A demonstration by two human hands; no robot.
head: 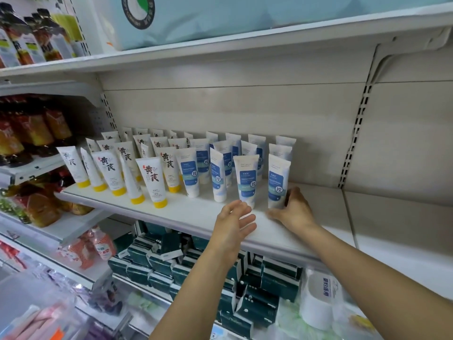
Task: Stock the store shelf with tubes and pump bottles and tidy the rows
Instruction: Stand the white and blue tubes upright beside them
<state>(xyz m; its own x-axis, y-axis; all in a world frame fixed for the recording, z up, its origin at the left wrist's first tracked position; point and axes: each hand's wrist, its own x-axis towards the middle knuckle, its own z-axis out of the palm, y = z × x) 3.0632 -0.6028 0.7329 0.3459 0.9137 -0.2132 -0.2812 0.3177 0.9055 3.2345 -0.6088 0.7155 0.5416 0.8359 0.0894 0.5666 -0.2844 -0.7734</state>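
Blue-label tube [278,180], rightmost on the shelf [171,209], is gripped by my right hand [295,211]; left hand [232,224] loose-fingered at the shelf's edge.

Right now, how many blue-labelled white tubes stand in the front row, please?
4: leftmost tube beside the white yellow-capped tubes, second tube, third tube by the left hand, fourth tube gripped by the right hand. More stand behind them.

**What I can read on these shelves**

The yellow-capped tubes [150,179] on the left carry big black characters, 黄芪. To their right, the blue-label tubes [248,179] each show 控 in a white circle, but the finer print is too small for me to read. Near right, a pack of paper rolls [318,298] bears blue characters, seemingly 孕妇适用. The round logo's lettering on the far pale blue pack [196,18] is illegible.
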